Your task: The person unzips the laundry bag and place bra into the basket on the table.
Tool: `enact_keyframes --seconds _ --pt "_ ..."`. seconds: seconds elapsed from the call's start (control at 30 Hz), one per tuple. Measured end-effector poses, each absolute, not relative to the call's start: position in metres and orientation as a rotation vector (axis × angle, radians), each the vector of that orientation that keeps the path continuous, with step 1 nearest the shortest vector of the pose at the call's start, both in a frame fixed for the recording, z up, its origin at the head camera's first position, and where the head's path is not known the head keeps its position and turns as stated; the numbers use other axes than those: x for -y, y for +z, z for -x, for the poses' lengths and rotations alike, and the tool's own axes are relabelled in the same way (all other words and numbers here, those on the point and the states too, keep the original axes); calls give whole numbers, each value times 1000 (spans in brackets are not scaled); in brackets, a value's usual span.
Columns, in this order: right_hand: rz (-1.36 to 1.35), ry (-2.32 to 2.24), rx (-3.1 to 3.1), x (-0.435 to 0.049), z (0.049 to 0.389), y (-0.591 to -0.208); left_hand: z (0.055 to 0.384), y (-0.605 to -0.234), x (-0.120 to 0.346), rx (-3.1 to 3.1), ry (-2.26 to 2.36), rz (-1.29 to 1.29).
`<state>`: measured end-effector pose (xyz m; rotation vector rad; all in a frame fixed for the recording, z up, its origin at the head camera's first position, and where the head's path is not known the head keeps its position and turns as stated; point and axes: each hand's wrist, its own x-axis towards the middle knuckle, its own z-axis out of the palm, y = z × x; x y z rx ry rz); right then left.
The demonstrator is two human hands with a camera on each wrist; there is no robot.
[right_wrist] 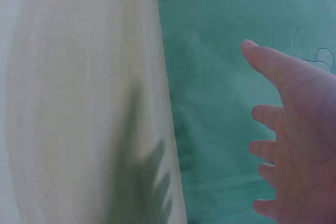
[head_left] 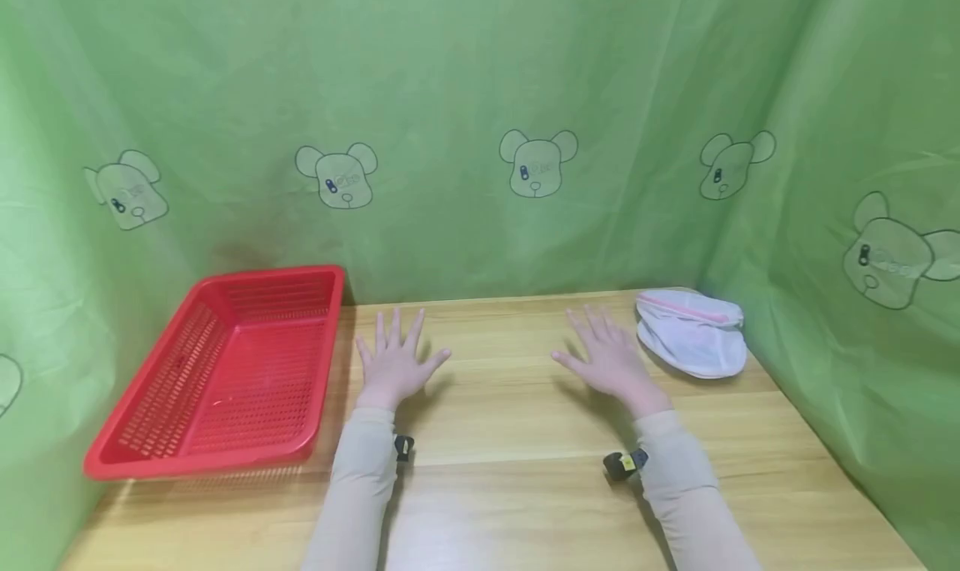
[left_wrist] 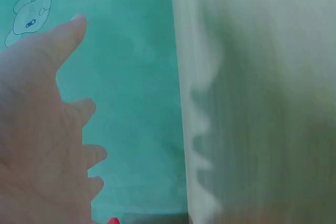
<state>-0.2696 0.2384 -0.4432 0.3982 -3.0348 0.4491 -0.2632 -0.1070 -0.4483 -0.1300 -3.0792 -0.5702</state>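
Note:
My left hand [head_left: 392, 369] is held over the wooden table with its fingers spread, just right of a red plastic basket [head_left: 324, 371]. Nothing is in its grasp; the palm shows bare in the left wrist view. On the other side, my right hand [head_left: 611, 361] also has its fingers spread and holds nothing. Close to its right lies a white mesh laundry bag [head_left: 693, 346] with a pink zipper strip, slumped on the table. Both hands cast shadows on the tabletop, and in the right wrist view the palm [right_wrist: 307, 145] is bare.
The wooden table [head_left: 487, 504] runs back to a green curtain [head_left: 442, 237] printed with bear faces, which also hangs at the left and right sides. The basket, with slotted walls, takes up the table's left side. A small black device [head_left: 624, 464] sits at the right wrist.

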Motion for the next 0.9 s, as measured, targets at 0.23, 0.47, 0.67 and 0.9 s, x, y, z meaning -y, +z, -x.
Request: enact_keyframes --seconds 0.23,0.47,0.67,0.9 --pt "-361 405 3031 -252 269 -435 264 -442 98 3044 -654 176" --pt "-356 412 3010 -269 267 -422 273 -433 84 3001 -691 218" --pt "-332 398 2992 -290 261 -411 281 -423 66 2968 -770 255" --pt "-322 421 2867 -313 257 -397 289 -411 38 2938 -829 294"
